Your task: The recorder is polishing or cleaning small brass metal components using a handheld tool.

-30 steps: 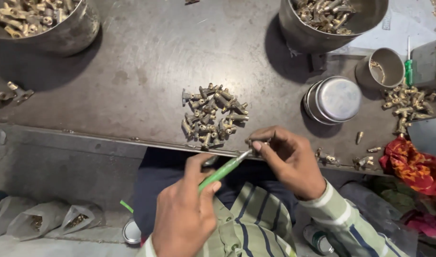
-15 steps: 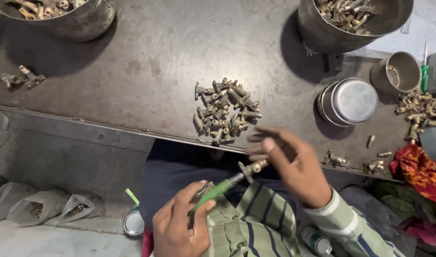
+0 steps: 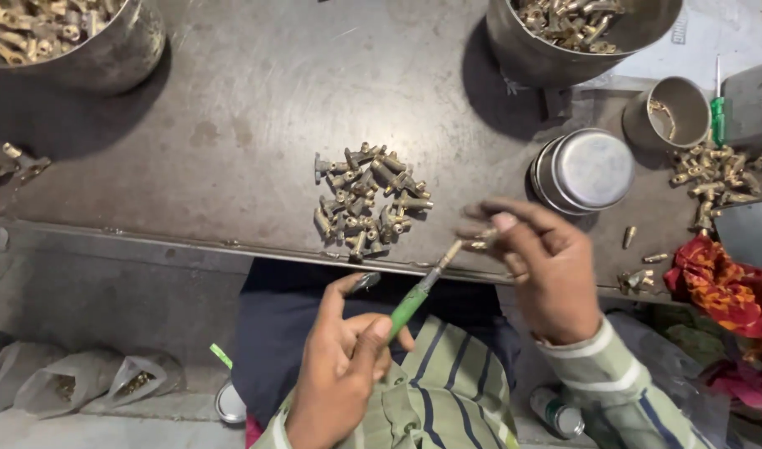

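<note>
Up close, the left hand point(image 3: 343, 374) grips a green-handled screwdriver point(image 3: 414, 301), slanting up-right into a brass fitting point(image 3: 480, 241) pinched by the right hand point(image 3: 547, 266). Beyond lies a dark metal bench point(image 3: 248, 125) with a fittings pile point(image 3: 368, 199).

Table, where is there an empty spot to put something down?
The dark metal table is bare between the left steel bowl and the pile of small brass fittings. It is crowded right, around the steel cup, stacked lids and loose fittings.

A single head-worn camera looks steeply down over the wearer's lap and the near edge of a dark metal worktable point(image 3: 231, 108), which fills the upper half of the frame. Both hands sit close beneath the lens, lower centre. No second view overlaps.
</note>
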